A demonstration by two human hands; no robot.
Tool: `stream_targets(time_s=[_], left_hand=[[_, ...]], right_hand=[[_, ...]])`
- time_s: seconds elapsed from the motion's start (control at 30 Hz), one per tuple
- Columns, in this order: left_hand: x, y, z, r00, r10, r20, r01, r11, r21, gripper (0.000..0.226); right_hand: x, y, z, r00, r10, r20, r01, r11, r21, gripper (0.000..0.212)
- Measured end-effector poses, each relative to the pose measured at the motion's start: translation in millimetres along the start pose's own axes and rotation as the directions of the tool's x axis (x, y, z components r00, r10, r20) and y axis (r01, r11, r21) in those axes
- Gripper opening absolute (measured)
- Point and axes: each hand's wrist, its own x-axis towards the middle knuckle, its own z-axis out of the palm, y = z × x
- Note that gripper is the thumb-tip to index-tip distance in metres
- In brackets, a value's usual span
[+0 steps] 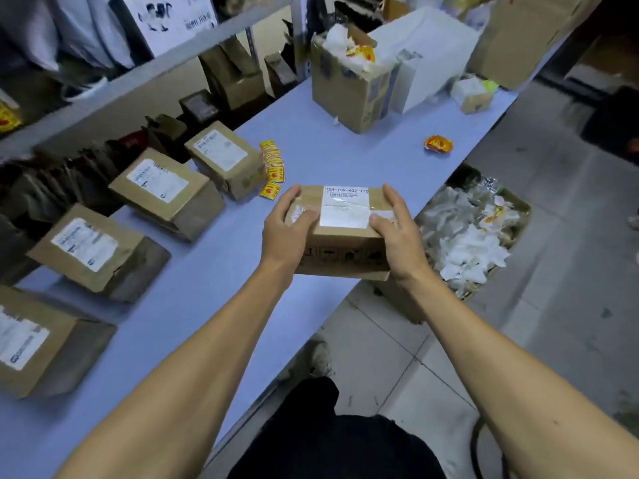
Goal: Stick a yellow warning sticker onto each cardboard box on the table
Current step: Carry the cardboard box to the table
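I hold a small cardboard box [342,243] with a white shipping label above the table's right edge. My left hand [287,226] grips its left end and my right hand [397,229] grips its right end, thumbs on top. A strip of yellow warning stickers [273,160] lies on the pale blue table [311,140] just beyond the box, with one loose sticker [269,191] beside it. Several labelled cardboard boxes stand in a row along the table's left side, such as one box [224,157] nearest the stickers and another box [162,191] behind it.
An open carton [349,91] stuffed with paper and sticker scraps stands at the far end beside a white box [428,57]. A crumpled yellow wad [438,144] lies at the right. On the floor a waste box [466,236] holds backing paper. Shelving runs along the left.
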Motion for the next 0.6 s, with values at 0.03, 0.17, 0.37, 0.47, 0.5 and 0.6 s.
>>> stream_targets(time_s=[0.03, 0.17, 0.37, 0.47, 0.5, 0.6], left_hand=[[11, 0, -1, 1.000, -0.004, -0.014, 0.004, 1.000, -0.002, 0.049], [45, -5, -9, 0.995, -0.034, -0.097, 0.036, 0.999, 0.023, 0.055], [77, -27, -24, 0.963, -0.071, -0.260, 0.088, 0.995, 0.055, 0.052], [90, -37, -27, 0.933, -0.075, -0.352, 0.103, 0.993, 0.062, 0.055], [92, -39, -27, 0.919, -0.081, -0.387, 0.114, 0.991, 0.064, 0.056], [94, -43, -23, 0.874, -0.112, -0.473, 0.164, 0.984, 0.070, 0.058]], right_hand=[[12, 0, 4, 1.000, 0.005, 0.024, -0.005, 1.000, -0.012, 0.068], [55, 1, 18, 0.990, 0.045, 0.131, -0.032, 0.995, -0.095, 0.070], [114, 8, 40, 0.930, 0.077, 0.358, 0.021, 0.965, -0.261, 0.066], [147, 11, 51, 0.869, 0.076, 0.488, 0.084, 0.951, -0.297, 0.066], [157, 13, 54, 0.842, 0.080, 0.533, 0.105, 0.945, -0.309, 0.066], [183, 16, 62, 0.755, 0.100, 0.648, 0.176, 0.921, -0.347, 0.067]])
